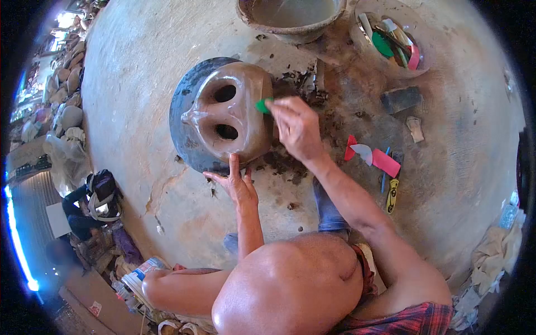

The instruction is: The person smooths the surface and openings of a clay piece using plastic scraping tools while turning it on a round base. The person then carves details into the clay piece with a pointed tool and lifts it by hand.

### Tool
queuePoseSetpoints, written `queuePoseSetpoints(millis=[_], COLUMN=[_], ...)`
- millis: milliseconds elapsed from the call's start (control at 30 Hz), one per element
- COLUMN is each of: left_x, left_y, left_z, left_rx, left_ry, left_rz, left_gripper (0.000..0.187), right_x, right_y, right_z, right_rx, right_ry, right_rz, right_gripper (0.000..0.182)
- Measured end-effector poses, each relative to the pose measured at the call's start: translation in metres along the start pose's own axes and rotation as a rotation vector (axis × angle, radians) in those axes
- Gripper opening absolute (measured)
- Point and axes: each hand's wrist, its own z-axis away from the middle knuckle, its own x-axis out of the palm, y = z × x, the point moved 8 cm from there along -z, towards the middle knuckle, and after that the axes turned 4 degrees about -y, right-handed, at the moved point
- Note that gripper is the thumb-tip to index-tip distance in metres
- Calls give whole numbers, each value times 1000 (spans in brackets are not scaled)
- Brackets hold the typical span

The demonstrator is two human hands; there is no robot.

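A wet, glossy brown clay form (254,125) with two oval holes and a small pointed spout-like tip lies on a round dark board (184,95). My right hand (296,125) pinches a small green scraper (263,106), its edge against the form's right part. At the form's lower edge, my left hand (239,184) touches the clay with its fingers spread. Dark clay scraps (301,84) are scattered to the right of the form.
A wide basin (296,36) stands at the top, beside a clear tub (427,56) of tools. Right of my forearm lie a dark block (401,99), pink pieces (385,162) and a yellow-handled tool (392,195). A person (81,209) is at the left.
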Motion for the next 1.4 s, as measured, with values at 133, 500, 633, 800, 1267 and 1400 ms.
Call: queuePoseSetpoints(millis=[133,500,633,800,1267,1400], left_x=[-3,-10,-10,-7,-15,-5], left_y=[-2,-1,-1,-5,-6,0], left_z=[-1,-6,-6,-6,-9,-2], left_rx=[0,1,8,26,11,6], left_ry=[0,-3,0,-33,-17,-32], left_rz=[5,-3,-10,6,44,33], left_gripper=[140,135,135,136,137,137], right_x=[-6,-15,5,8,-8,5], right_y=[-30,38,34,8,48,10], right_z=[50,-37,-31,37,-25,-37], right_rx=[-129,-91,-140,129,237,51], right_ry=[-170,142,92,-244,139,86], right_rz=[4,109,64,182,105,59], right_gripper=[29,21,30,36,18,20])
